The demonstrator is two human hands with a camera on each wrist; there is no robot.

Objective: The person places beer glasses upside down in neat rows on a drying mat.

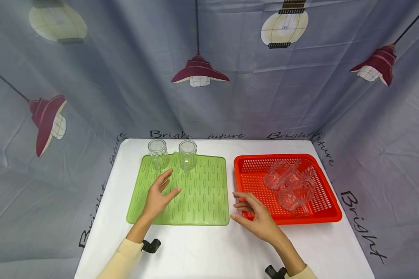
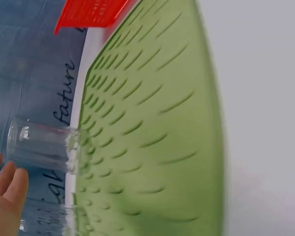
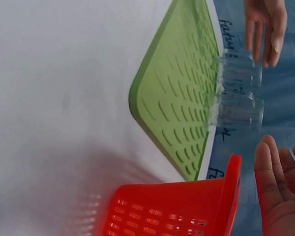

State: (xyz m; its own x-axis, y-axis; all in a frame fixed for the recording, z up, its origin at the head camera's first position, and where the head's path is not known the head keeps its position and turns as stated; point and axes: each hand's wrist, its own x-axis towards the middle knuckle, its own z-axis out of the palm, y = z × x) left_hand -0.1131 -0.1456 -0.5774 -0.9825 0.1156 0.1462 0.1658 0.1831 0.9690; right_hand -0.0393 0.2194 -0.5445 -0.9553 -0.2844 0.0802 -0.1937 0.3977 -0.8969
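Two clear glass mugs stand on the back of a green mat [image 1: 195,197], a left one [image 1: 158,155] and a right one [image 1: 187,155] beside it. My left hand [image 1: 158,197] hovers over the mat's left half, in front of the mugs, fingers apart and holding nothing. My right hand [image 1: 258,219] hangs by the near left corner of a red basket [image 1: 255,221], fingers loosely bent and nothing in them. Several clear glass mugs [image 1: 293,193] lie jumbled in the basket's right part. The right wrist view shows the right hand's fingers [image 3: 268,172] above the basket rim.
The mat and basket lie side by side on a white table [image 1: 202,252], a narrow strip of table between them. A grey curtain [image 1: 125,97] printed with lamps surrounds the table's back and sides. Dark cameras are strapped at both wrists.
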